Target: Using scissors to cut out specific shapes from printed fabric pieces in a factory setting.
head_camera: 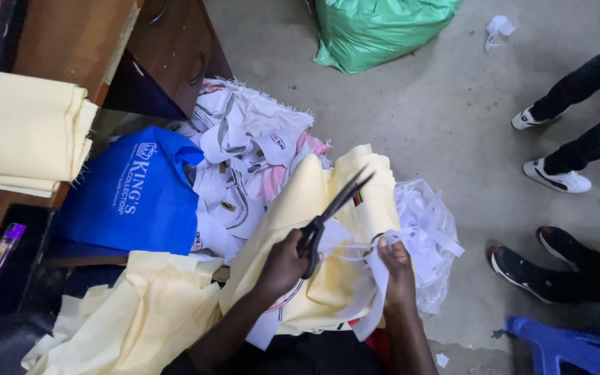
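Note:
My left hand (282, 267) grips the handles of black scissors (331, 212), whose open blades point up and to the right over a pale yellow garment (314, 208) draped across my lap. My right hand (396, 267) pinches a white fabric strip (355, 253) stretched between the hands, close to the scissor pivot. The yellow garment has a small striped tag near the blade tips.
A blue fabric bag (133, 194) and a pile of white collar pieces (244, 153) lie to the left. Folded yellow cloth (22, 132) rests on a wooden table. White scraps fill a clear plastic bag (428, 236). A green sack (376, 31), other people's shoes (557, 180) and a blue stool (564, 347) stand on the floor.

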